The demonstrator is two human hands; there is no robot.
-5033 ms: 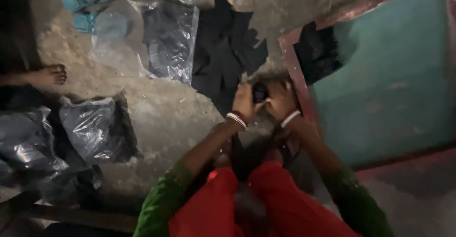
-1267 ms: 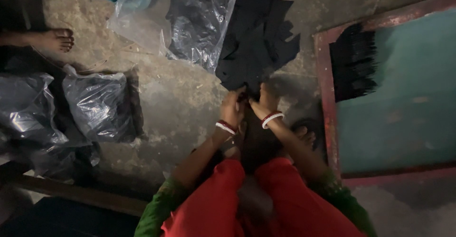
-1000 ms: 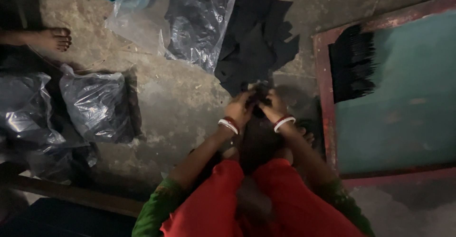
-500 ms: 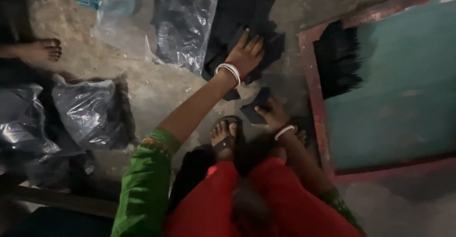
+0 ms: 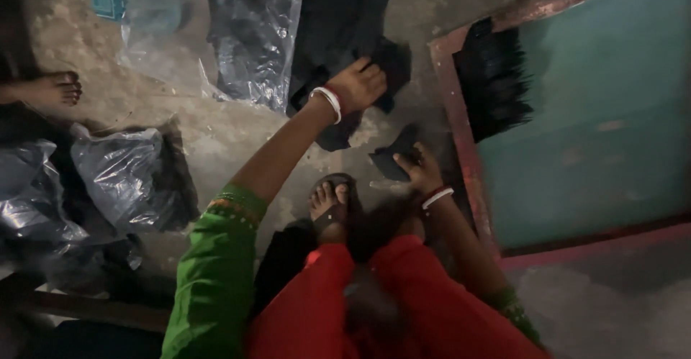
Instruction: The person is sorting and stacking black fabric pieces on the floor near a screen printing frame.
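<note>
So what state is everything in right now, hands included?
Left hand: stretched out, resting on the cloth pile.
Right hand: closed on a dark piece.
Cloth pile: loose heap on the floor.
Clear bag: lying flat, filled with dark stuff.
Side bags: crumpled, filled.
Black bundle: lying on the teal board's corner.

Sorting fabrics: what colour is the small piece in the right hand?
Black, seen in the head view: small piece in the right hand.
</note>
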